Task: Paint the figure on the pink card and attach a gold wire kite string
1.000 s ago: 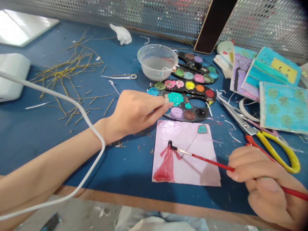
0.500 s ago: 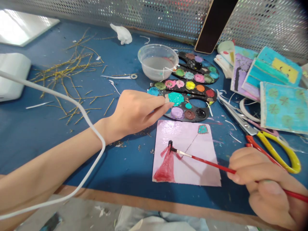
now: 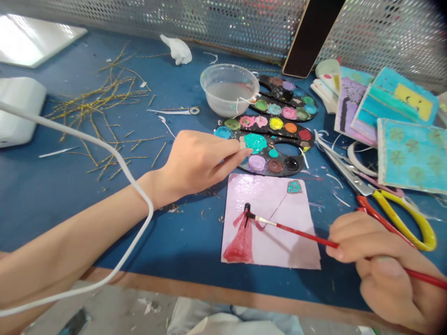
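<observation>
My right hand (image 3: 380, 267) is closed round a red paintbrush (image 3: 296, 231) whose black tip touches the head of a red-dressed figure painted on a pale pink card (image 3: 275, 204). A small teal kite shape is painted at the card's upper right. My left hand (image 3: 199, 160) rests on the blue table, fingers curled, pinching the near edge of a black paint palette (image 3: 272, 144) beside its teal well. A second palette (image 3: 286, 100) lies behind it.
A clear plastic bowl of cloudy water (image 3: 228, 88) stands behind the palettes. Yellow-handled scissors (image 3: 394, 214) and painted teal cards (image 3: 410, 153) lie at the right. Gold wire scraps (image 3: 101, 111) spread at the left. A white cable (image 3: 104, 153) crosses my left arm.
The brush tip has shifted very slightly on the figure's head; my right hand moved a little. My left hand stays on the palette.
</observation>
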Tool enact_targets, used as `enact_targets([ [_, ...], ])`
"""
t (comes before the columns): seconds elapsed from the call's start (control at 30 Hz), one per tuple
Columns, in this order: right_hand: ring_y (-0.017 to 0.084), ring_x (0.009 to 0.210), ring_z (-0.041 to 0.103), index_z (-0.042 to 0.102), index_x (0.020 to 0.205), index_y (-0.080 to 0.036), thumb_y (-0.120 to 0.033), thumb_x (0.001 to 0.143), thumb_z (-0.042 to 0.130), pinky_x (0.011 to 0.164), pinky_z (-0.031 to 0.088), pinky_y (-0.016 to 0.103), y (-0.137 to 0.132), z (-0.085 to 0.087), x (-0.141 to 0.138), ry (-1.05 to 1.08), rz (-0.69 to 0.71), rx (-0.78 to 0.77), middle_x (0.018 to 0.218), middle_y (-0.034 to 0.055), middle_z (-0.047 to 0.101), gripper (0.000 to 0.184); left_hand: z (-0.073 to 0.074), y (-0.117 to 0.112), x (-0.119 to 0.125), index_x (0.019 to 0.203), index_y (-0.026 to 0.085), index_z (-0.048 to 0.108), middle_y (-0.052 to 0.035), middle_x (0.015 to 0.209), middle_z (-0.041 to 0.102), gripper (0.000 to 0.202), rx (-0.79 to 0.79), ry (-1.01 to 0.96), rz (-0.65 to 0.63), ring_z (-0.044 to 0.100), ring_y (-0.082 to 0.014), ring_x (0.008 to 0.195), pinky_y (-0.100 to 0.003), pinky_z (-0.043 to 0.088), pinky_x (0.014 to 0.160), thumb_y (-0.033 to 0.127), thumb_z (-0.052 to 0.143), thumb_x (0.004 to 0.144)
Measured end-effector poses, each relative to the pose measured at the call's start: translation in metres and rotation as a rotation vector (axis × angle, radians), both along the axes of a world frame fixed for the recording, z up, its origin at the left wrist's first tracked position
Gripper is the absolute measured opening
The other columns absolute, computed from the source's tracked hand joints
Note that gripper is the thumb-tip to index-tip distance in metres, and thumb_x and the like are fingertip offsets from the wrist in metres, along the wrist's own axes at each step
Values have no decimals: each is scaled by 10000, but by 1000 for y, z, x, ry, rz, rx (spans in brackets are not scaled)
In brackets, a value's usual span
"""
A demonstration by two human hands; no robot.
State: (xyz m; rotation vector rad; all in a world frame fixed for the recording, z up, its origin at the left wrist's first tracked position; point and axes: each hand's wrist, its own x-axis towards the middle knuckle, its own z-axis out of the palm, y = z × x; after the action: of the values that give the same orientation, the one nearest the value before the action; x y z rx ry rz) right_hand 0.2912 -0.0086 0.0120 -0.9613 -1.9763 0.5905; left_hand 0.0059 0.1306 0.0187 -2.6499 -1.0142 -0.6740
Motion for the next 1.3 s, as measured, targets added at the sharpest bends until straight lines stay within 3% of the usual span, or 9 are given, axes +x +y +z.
enact_targets([
  [0.17, 206, 722, 651, 653, 978, -211, -215, 995, 408, 645, 529, 354, 8, 11, -4, -32, 53, 7, 763, 54, 678, 246, 0, 0, 0, 610, 201, 549, 27, 467, 437, 448, 4, 8, -1, 416, -110, 447, -288, 257, 504, 359, 421, 1010],
  [0.43, 192, 689, 639, 652, 990, -199, -215, 997, 388, 613, 536, 340, 9, 11, -4, 32, 196, -25, 739, 49, 661, 264, 0, -1, 1, 629, 205, 558, 21, 476, 449, 450, -19, 17, 10, 426, -117, 458, -296, 260, 509, 368, 397, 1016],
  [0.63, 194, 716, 644, 649, 966, -199, -199, 1004, 393, 633, 532, 336, 9, 12, -8, -2, 46, 22, 755, 53, 671, 259, 0, 0, 1, 615, 199, 549, 25, 464, 428, 443, -10, -3, 2, 411, -110, 446, -289, 250, 501, 349, 411, 1008],
  [0.97, 194, 686, 657, 669, 1034, -211, -253, 1006, 413, 623, 552, 340, 8, 12, -3, 32, 229, -52, 758, 46, 694, 261, 2, -1, 1, 621, 206, 540, 22, 466, 432, 443, -30, 25, 19, 417, -117, 452, -291, 261, 502, 361, 398, 1012],
  [1.17, 196, 699, 658, 681, 1004, -204, -265, 1024, 405, 619, 540, 334, 8, 11, -4, 16, 92, -11, 751, 53, 691, 284, 1, -1, 1, 619, 207, 542, 16, 476, 461, 451, -25, 25, 14, 433, -120, 462, -293, 259, 507, 361, 393, 1016],
  [1.3, 196, 728, 665, 673, 1022, -186, -256, 1025, 405, 641, 548, 333, 6, 10, -2, 3, 146, -31, 778, 63, 693, 277, 1, -1, 1, 610, 203, 535, 16, 476, 466, 454, -25, 19, 11, 434, -118, 462, -290, 258, 510, 359, 401, 1014],
])
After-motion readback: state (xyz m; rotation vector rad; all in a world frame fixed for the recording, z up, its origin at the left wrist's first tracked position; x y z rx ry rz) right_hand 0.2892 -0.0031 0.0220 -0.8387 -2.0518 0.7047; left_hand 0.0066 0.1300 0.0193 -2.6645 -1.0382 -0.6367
